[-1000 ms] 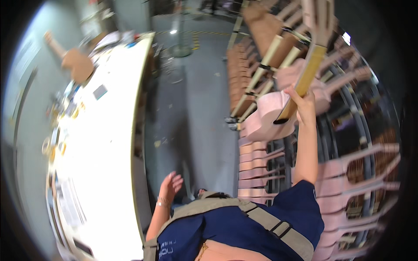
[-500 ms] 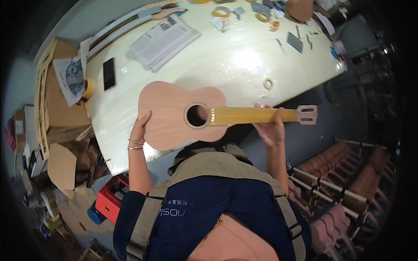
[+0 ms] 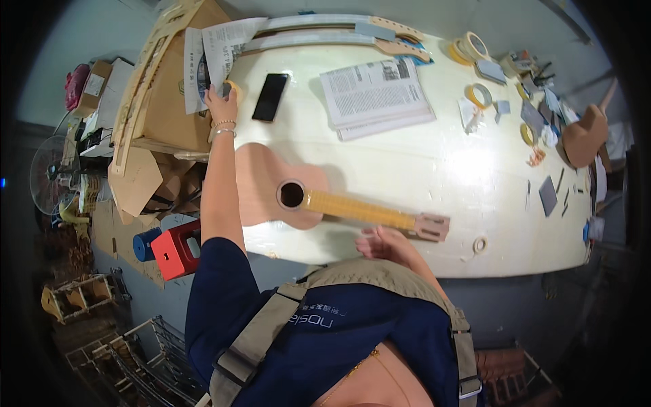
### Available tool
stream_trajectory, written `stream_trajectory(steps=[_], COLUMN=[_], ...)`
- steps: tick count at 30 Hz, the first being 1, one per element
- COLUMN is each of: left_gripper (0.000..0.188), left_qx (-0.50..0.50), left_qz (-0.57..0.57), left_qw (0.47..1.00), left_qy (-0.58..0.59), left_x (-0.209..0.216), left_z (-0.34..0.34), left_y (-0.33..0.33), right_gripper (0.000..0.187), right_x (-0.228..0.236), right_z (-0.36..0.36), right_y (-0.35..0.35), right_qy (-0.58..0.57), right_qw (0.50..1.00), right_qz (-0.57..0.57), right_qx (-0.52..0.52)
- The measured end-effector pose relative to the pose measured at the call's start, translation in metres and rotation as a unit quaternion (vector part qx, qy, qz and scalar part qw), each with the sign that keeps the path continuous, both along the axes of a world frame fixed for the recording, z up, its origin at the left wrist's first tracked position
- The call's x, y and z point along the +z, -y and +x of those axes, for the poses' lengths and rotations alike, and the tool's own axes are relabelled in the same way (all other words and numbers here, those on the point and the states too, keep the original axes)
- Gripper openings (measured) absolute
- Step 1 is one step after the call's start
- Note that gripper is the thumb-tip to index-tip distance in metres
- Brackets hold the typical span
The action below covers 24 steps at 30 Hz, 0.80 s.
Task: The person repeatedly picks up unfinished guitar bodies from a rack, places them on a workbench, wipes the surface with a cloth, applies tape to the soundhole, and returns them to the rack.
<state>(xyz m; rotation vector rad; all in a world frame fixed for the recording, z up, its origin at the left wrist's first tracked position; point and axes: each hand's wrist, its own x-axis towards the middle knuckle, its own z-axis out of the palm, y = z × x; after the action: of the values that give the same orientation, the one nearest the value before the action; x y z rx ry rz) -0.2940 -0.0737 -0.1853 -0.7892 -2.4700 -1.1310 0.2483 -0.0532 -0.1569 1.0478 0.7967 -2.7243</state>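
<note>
An unfinished wooden ukulele (image 3: 308, 203) lies face up on the white table, its fretboard (image 3: 359, 209) covered with yellow tape and its slotted headstock (image 3: 432, 226) pointing right. My left forearm crosses over the left end of its body and hides part of it. At the cardboard box, my left hand (image 3: 222, 108) has its fingers closed at the lower edge of a newspaper sheet (image 3: 227, 42). A roll of yellow tape (image 3: 234, 91) sits right beside that hand. My right hand (image 3: 383, 243) is just below the neck, fingers loosely bent and apart, holding nothing visible.
A black phone (image 3: 270, 97) and folded newspapers (image 3: 376, 97) lie beyond the ukulele. Two long necks (image 3: 319, 37) rest along the back edge. Tape rolls, sandpaper pieces and another wooden body (image 3: 584, 139) are at right. A red stool (image 3: 175, 252) stands left of the table.
The ukulele, held in both hands before, now rests on the table. My left hand has let go and moved up-left to the newspaper sheet; my right hand has come off the neck. The view has shifted left.
</note>
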Motion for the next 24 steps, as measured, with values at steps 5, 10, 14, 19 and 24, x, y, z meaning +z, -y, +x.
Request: stream_trajectory(steps=[5, 10, 14, 19, 24], left_gripper=[0.086, 0.039, 0.034, 0.039, 0.04], left_qx=[0.063, 0.088, -0.149, -0.482, -0.512], left_qz=[0.098, 0.056, 0.005, 0.016, 0.156], left_qw=[0.966, 0.968, 0.975, 0.832, 0.656], left_qy=[0.232, 0.229, -0.168, 0.273, 0.533], left_x=[-0.006, 0.005, 0.028, 0.07, 0.097], left_z=[-0.096, -0.068, 0.026, 0.227, 0.32], left_y=[-0.029, -0.067, -0.082, -0.036, 0.054], right_gripper=[0.043, 0.034, 0.031, 0.06, 0.035], right_x=[0.022, 0.037, 0.023, 0.044, 0.064], right_z=[0.014, 0.002, -0.026, -0.072, -0.056], right_y=[-0.024, -0.042, -0.054, -0.086, -0.106], right_qy=[-0.037, 0.005, 0.044, 0.109, 0.079], right_qw=[0.991, 0.965, 0.865, 0.398, 0.336], right_qz=[0.104, 0.195, 0.484, 0.907, 0.929], right_qx=[-0.081, -0.174, -0.127, -0.087, -0.133])
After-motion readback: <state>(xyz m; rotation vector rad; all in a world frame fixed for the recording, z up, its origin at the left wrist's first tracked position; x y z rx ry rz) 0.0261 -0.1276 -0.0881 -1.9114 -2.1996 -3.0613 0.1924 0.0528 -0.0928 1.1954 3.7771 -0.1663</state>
